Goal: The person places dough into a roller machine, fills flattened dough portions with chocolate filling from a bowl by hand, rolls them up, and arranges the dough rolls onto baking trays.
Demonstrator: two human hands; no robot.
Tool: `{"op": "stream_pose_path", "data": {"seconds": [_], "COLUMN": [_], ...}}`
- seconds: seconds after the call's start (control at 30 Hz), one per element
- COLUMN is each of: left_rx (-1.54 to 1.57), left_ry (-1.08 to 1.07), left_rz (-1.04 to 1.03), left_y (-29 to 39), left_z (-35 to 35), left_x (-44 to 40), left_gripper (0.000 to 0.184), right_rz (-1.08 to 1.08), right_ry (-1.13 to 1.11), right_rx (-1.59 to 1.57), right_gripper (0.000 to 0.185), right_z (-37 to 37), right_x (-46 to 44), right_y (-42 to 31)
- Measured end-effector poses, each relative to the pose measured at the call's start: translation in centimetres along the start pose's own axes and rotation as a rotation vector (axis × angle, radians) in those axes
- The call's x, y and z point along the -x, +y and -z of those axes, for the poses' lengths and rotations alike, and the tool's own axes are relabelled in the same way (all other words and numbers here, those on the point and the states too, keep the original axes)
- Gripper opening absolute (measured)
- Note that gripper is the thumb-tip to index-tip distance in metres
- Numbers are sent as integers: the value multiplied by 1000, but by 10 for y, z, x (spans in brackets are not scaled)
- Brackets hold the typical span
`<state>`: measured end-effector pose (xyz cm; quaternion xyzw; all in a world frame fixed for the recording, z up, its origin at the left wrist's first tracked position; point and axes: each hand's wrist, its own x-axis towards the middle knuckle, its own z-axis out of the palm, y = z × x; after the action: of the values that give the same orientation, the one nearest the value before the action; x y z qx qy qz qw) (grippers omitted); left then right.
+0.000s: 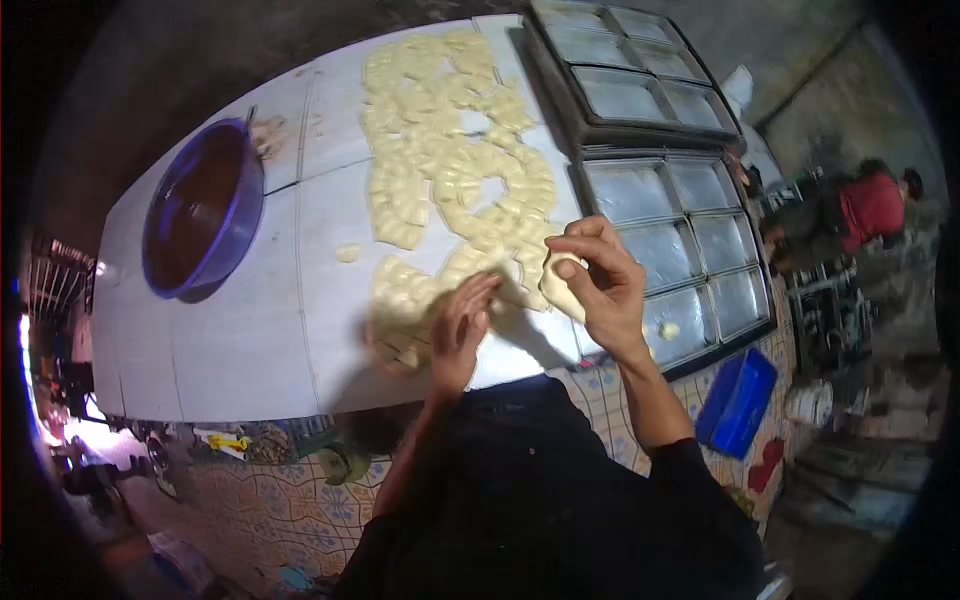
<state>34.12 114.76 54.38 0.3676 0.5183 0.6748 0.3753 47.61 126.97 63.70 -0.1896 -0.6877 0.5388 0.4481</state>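
My right hand (pixel 608 285) is raised over the table's right side, thumb and fingers closed on a pale piece of dough (pixel 562 288). My left hand (pixel 463 325), its fingers stretched out and slightly blurred, is held at the near edge of the cut dough pieces (pixel 455 150). Those pieces lie in curved rows and clusters across the white tabletop (pixel 250 340). One small dough piece (pixel 348 252) sits apart, to their left. Whether my left fingertips touch the dough, I cannot tell.
A purple basin (pixel 250 205) stands at the left. Two divided metal trays (pixel 690 215) (pixel 650 128) line the right side; a bit of dough (pixel 668 330) lies in the nearer one. Beyond the trays are a blue bin (pixel 737 402) and a person in a red top (pixel 872 210).
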Motion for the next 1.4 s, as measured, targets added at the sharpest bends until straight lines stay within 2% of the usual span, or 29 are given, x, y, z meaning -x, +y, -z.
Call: {"op": "stream_pose_path", "data": {"seconds": [0.03, 0.1, 0.17, 0.2, 0.23, 0.3, 0.37, 0.4, 0.43, 0.5, 0.53, 0.57, 0.63, 0.7, 0.77, 0.8, 0.83, 0.87, 0.9, 0.93, 1.0, 1.07, 1.13, 1.23, 1.27, 1.37, 1.4], "left_rx": [295, 42, -204, -359, -137, -70, -176, -444, -363, 331, 911, 1205, 1535, 1399, 1250, 1028, 479, 105, 20, -341, -797, -593, -484, -733, -763, -908, -936], "left_ry": [19, 77, 154, 256, 370, 594, 647, 628, 560, 481, 391, 359, 219, 5, -208, 56, 352, 384, 488, 496, 505, 512, 553, 336, 336, 516, 436], "left_rz": [-140, -249, -222, -274, -250, -132, -275, -361, -290, -32, 112, 103, 78, -13, -142, -225, 90, -144, -228, -248, 167, 133, 68, 331, 297, -60, -61], "left_y": [8, 48, 61, 55, 50, 45, 54, 59, 66, 73, 76, 50, 36, 63, 69, 45, 68, 82, 83, 72, 83, 42, 33, 91, 98, 87, 89], "left_z": [4, 24, 51, 68, 78, 107, 138, 159, 171, 194, 213, 226, 241, 264, 297, 321, 348, 371, 389, 420, 436, 456, 456, 427, 421, 403, 404], "left_x": [2, 0, 4, 6, 9, 16, 15, 16, 19, 20, 22, 23, 19, -1, -37, -62, -94, -132, -168, -200, -236, -275, -292, -281, -273, -246, -240], "left_gripper": [48, 49, 44, 35, 27, 21, 13, 8, 5, 6, 14, 22, 35, 45, 57, 60, 50, 43, 30, 23, 29, 31, 35, 46, 44, 40, 39], "right_rz": [4, -17, 11, 37, 132, -28, -58, 15, 40, -10, -74, -161, -279, -403, -551, -530, -555, -558, -560, -508, -524, -538, -574, -626, -636, -681, -694], "right_ry": [-18, -27, 5, 21, 9, -199, -256, -292, -412, -698, -759, -757, -734, -779, -834, -649, -557, -506, -454, -443, -432, -434, -393, -354, -356, -383, -384], "right_rx": [8, 140, 139, 175, 139, 147, 135, 130, 71, -89, -145, -169, -223, -257, -385, -392, -496, -484, -471, -433, -388, -417, -406, -425, -437, -451, -458], "right_gripper": [20, 20, 20, 20, 17, 16, 21, 28, 32, 35, 45, 52, 75, 108, 112, 113, 108, 106, 105, 97, 88, 82, 73, 69, 69, 66, 64], "right_z": [-19, -65, -117, -141, -165, -197, -224, -236, -252, -283, -293, -306, -324, -327, -310, -330, -337, -339, -340, -341, -342, -340, -338, -334, -334, -337, -339], "right_x": [-5, -4, 0, 2, -1, -3, -20, -32, -33, -29, -23, -31, -44, -54, -51, -62, -70, -75, -77, -79, -80, -82, -82, -75, -72, -66, -62], "right_y": [3, 22, 24, 30, 38, 62, 66, 56, 55, 61, 81, 77, 80, 99, 161, 139, 127, 131, 137, 143, 149, 156, 161, 165, 166, 167, 166]}}
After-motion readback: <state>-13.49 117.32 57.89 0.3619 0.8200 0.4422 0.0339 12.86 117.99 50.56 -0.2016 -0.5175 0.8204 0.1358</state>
